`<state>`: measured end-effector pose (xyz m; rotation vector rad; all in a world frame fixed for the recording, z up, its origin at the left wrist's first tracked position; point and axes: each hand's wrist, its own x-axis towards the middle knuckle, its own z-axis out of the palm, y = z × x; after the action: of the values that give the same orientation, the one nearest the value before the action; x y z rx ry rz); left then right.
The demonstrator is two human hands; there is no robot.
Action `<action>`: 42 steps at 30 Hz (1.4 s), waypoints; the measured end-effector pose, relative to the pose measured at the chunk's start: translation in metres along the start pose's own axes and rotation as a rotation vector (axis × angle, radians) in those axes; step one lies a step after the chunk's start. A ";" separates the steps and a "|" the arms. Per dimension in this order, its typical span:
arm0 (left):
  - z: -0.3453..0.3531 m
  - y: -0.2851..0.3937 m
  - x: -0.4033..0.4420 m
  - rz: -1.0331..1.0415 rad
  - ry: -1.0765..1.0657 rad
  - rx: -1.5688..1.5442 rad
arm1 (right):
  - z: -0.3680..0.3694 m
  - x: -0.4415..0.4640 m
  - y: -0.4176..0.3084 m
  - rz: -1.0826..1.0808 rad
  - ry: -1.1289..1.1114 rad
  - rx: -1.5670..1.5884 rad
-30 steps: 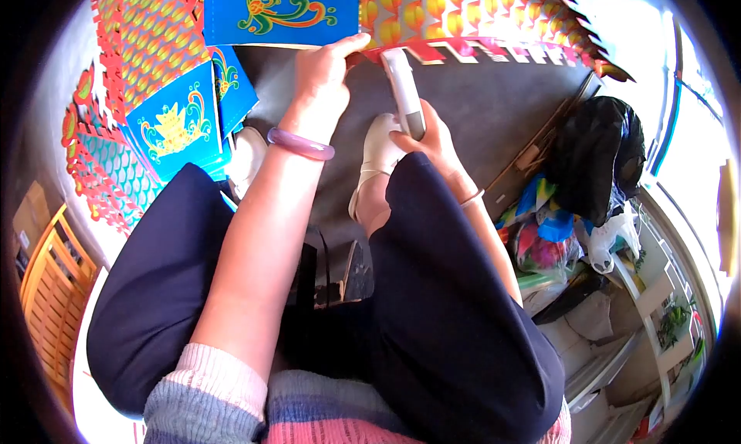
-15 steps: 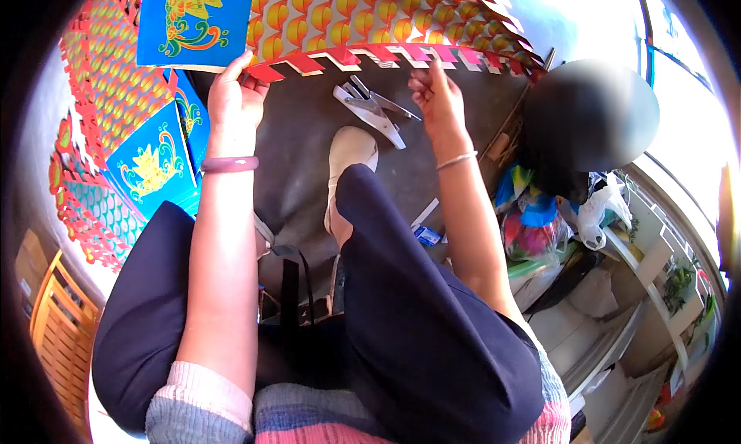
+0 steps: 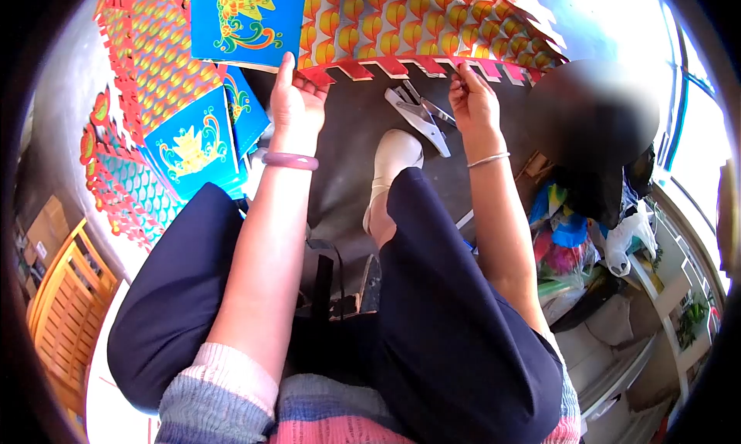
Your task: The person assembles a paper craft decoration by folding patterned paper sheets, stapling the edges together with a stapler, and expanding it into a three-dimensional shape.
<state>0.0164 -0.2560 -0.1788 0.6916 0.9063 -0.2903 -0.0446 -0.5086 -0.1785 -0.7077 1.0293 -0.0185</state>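
Note:
A large decorated paper [image 3: 417, 23] with a red and yellow pattern and a notched red lower edge hangs in front of me. A blue panel [image 3: 247, 19] with a yellow and orange design is at its left end. My left hand [image 3: 297, 108] grips the lower right corner of this panel, thumb on top and fingers underneath. At the notched edge, my right hand [image 3: 475, 104] is closed in a pinch on the red border. Below the paper, a white and grey stapler-like tool [image 3: 421, 116] lies on the dark floor, between the hands.
More patterned paper with blue panels [image 3: 193, 147] spreads at my left. A slatted wooden chair [image 3: 73, 305] stands at lower left. To the right are a blurred dark round shape [image 3: 594, 116], plastic bags [image 3: 629, 243] and white shelving [image 3: 671, 278]. My shoe [image 3: 397, 154] rests below the tool.
The view has shifted, moving the scene rightward in the picture. My right hand has come closer to my left along the notched edge, its thumb lowered onto the border. My left hand keeps its grip.

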 end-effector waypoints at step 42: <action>0.034 -0.090 -0.023 -0.168 -0.155 0.327 | 0.009 -0.027 0.022 0.016 -0.026 0.074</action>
<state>-0.0217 -0.3472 -0.1836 0.8815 0.7763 -0.6440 -0.0586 -0.4772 -0.1663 -0.6309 1.0043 -0.0338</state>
